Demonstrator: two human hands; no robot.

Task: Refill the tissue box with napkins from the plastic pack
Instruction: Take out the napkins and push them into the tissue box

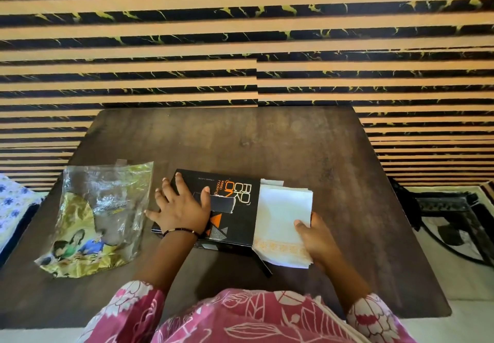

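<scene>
One tissue box, one napkin stack, one plastic pack, two hands.

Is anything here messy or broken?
A little. The plastic pack lies crumpled and looks empty at the table's left. The black box has a ragged, torn-looking opening on top. The napkins stick out of its right end, held by the right hand.

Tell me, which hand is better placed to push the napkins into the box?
The right hand, probably. It already grips the napkins at the open right end of the box, so it can slide them in. The left hand lies flat on the box top, holding it steady.
</scene>
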